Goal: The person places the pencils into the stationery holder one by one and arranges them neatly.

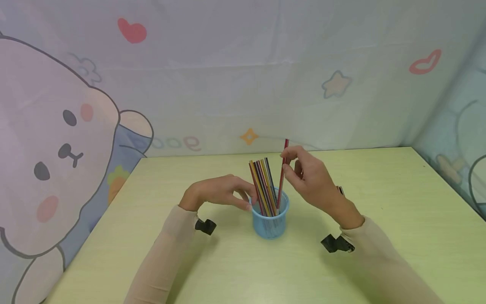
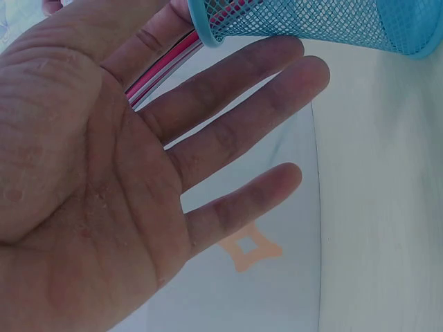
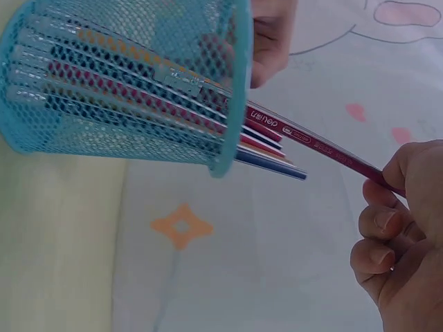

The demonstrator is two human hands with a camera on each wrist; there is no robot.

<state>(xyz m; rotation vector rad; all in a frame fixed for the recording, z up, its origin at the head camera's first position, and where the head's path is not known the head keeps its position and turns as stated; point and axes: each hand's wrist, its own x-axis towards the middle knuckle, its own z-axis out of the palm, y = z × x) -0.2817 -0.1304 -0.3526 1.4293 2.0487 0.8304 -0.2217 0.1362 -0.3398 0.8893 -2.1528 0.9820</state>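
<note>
A light blue mesh pencil holder point(image 1: 269, 226) stands upright on the table, with a bundle of pencils point(image 1: 262, 181) in it leaning left. My left hand point(image 1: 228, 190) is at the holder's left rim, thumb and index finger pinching it, while its other fingers point(image 2: 242, 131) stretch out beside the mesh. Between thumb and index finger, my right hand point(image 1: 309, 177) pinches the upper end of a red pencil point(image 1: 282, 181). That pencil's lower end, with a silvery band, is inside the holder, as the right wrist view shows through the mesh point(image 3: 138, 138).
Dark and light stick ends point(image 1: 340, 190) show behind my right wrist, mostly hidden by it. The pale yellow table point(image 1: 398, 202) ends at a cloth backdrop point(image 1: 228, 84) printed with a bear, hearts and stars.
</note>
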